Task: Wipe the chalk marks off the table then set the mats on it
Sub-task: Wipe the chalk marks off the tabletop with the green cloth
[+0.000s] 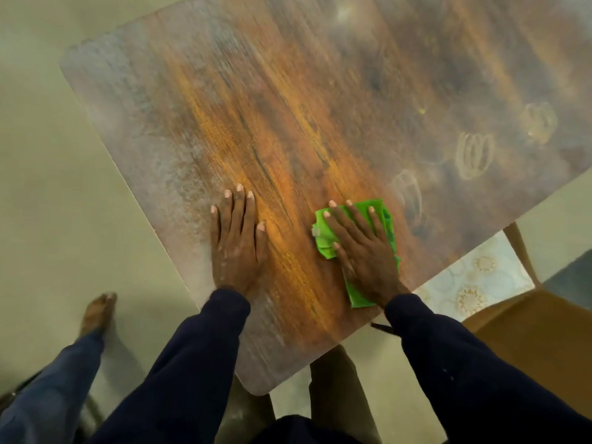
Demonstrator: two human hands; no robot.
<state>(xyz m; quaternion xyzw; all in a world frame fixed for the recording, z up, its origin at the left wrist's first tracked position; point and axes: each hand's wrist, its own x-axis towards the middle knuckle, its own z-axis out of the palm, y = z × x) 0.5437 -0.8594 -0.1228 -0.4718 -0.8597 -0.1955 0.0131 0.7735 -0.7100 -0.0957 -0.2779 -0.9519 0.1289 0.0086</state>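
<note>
- The left hand [238,248] lies flat, palm down, on the brown wood-grain table top [288,107]; its fingers [238,206] are straight and close together, the thumb a little apart
- The right hand [362,251] presses flat on a folded bright green cloth [381,208]; its fingers [344,219] are straight and spread, thumb out to the side, and nothing is pinched
- The cloth shows past the right fingertips, beside the thumb and below the wrist, and lies on the table near its edge
- A faint looped white chalk mark [408,193] sits just beyond the right little finger
- Two more looped chalk scribbles [474,155] lie farther out from those fingertips, toward the table's right edge
- A pale chalky haze covers the wood to the outer side of the left little finger, along the table's left edge
- A pale patterned mat with gold flower rounds [474,280] lies on a brown chair seat [528,334], off the table, beyond the right wrist
- A bare foot [97,312] stands on the pale floor [48,187], well to the left of the left hand
</note>
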